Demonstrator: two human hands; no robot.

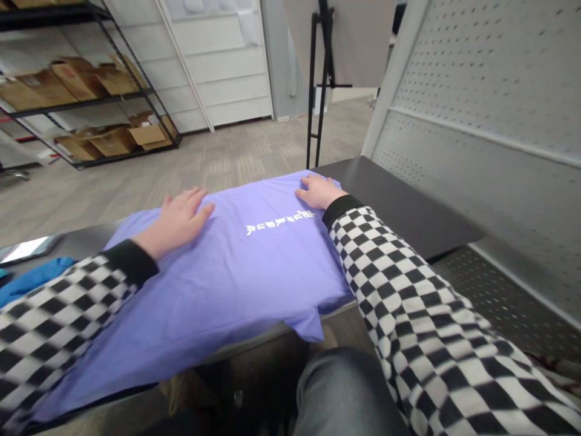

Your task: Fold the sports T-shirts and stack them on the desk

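Observation:
A purple T-shirt (254,266) with a line of white lettering lies spread over a dark table (399,206). Near its far left edge, my left hand (179,218) is on or just above the cloth, fingers stretched out and nothing held. My right hand (320,191) rests at the far right corner of the shirt, beside the end of the lettering, with its fingers apart. One sleeve of the shirt hangs over the near table edge, and the near left part of the cloth reaches the front edge too.
Blue cloth (34,281) and a flat, shiny object (29,248) lie at the table's left. A perforated grey panel (481,121) rises along the right. Beyond the table stand a black easel-like stand (318,91) and a shelf rack with cardboard boxes (77,82).

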